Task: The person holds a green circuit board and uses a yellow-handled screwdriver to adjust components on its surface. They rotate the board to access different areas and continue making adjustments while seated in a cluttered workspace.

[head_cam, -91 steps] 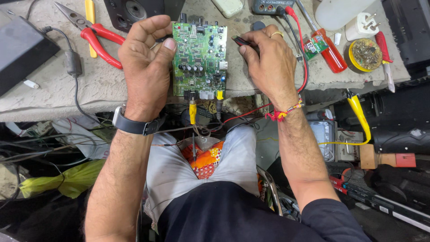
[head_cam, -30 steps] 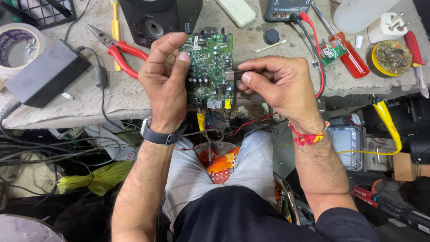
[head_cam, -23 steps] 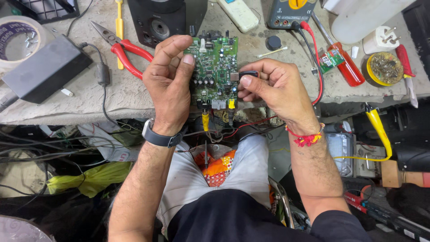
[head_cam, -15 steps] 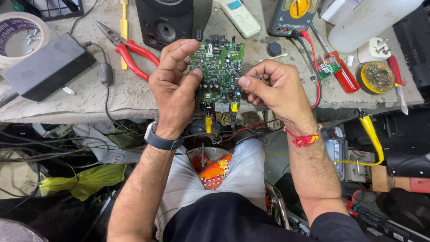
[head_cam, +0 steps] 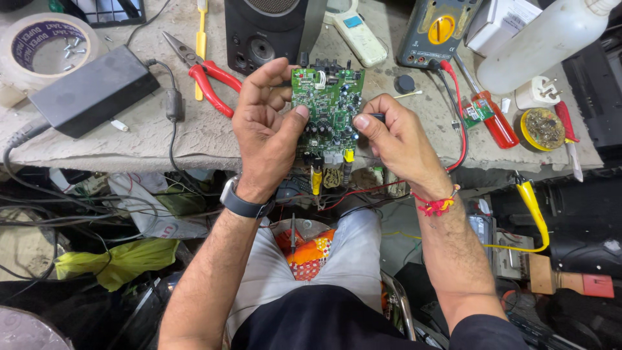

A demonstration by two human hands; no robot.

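Since half a second ago the circuit board [head_cam: 327, 113] and both hands have shifted slightly toward the near edge of the desk [head_cam: 194, 139], and the view has tipped so the speaker [head_cam: 272, 29] sits further up the frame.

From the head camera, my left hand [head_cam: 269, 133] is clamped on the board's left edge, thumb pressed on the component face, holding it upright just above the desk's near edge. My right hand [head_cam: 398, 139] pinches a small dark tool or part [head_cam: 377, 118] against the board's right side; I cannot tell exactly what it is. Wires [head_cam: 363, 194] trail from the board's lower end toward my lap.

I judge the step in hand to be close work on the board's right edge. The next move calls for a steady left grip and fine fingertip control on the right. Red pliers [head_cam: 207, 74] lie left; a multimeter [head_cam: 440, 32] sits far right.
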